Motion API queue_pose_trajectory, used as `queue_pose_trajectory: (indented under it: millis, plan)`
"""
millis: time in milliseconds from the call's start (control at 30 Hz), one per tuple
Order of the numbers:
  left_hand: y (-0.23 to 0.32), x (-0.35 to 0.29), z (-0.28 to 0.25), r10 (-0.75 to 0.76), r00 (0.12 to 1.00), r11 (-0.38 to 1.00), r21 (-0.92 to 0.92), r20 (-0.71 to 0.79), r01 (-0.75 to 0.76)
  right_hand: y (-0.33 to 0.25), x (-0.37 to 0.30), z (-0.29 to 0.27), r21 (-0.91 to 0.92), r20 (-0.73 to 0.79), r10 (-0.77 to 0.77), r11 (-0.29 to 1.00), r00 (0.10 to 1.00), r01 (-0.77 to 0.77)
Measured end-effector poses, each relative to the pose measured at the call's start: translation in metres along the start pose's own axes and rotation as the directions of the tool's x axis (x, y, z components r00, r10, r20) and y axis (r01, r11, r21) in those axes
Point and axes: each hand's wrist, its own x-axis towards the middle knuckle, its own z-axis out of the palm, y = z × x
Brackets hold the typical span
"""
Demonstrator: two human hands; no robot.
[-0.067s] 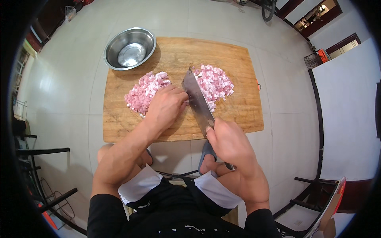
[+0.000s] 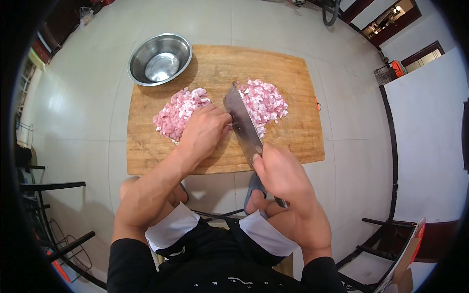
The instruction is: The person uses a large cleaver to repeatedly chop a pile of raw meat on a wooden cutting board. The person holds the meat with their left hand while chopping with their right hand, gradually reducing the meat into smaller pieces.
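The right hand (image 2: 286,188) grips the cleaver (image 2: 243,122) by its handle, the blade standing between two heaps of diced pink meat (image 2: 264,100) on the wooden cutting board (image 2: 288,136) — the left hand (image 2: 205,129), fingers curled, presses the left heap. A steel bowl (image 2: 159,58) sits at eleven o'clock.

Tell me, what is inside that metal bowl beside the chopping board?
The metal bowl looks empty: only its shiny bare bottom and reflections show. No meat is in it. Whatever lies beneath it, where it overlaps the wooden board, is covered.
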Motion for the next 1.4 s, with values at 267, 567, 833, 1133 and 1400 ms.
queue_pose_trajectory:
  millis: [267, 567, 833, 1133, 1400]
  plan:
    - [-0.006, 0.002, 0.006, 0.037, 0.999, 0.999, 0.003, 0.007, -0.037, -0.009, 0.064, 0.018, -0.124, -0.012, 0.092, 0.988, 0.996, -0.093]
    - [0.000, -0.001, 0.003, 0.047, 0.999, 0.999, 0.001, 0.020, -0.047, 0.023, 0.105, 0.024, 0.322, 0.053, 0.293, 0.900, 0.955, -0.294]
    - [0.001, -0.001, 0.004, -0.093, 0.995, 0.996, 0.006, -0.037, 0.094, 0.020, 0.074, 0.008, 0.092, 0.050, 0.204, 0.974, 0.978, -0.208]
    - [0.003, 0.004, 0.007, -0.136, 0.991, 0.988, 0.072, 0.005, 0.135, -0.002, 0.024, 0.007, -0.090, 0.022, 0.203, 0.976, 0.979, -0.200]
    - [-0.001, 0.009, 0.007, -0.075, 0.996, 0.989, 0.128, 0.047, 0.069, -0.017, 0.055, 0.002, -0.241, -0.007, 0.134, 0.962, 0.991, -0.131]
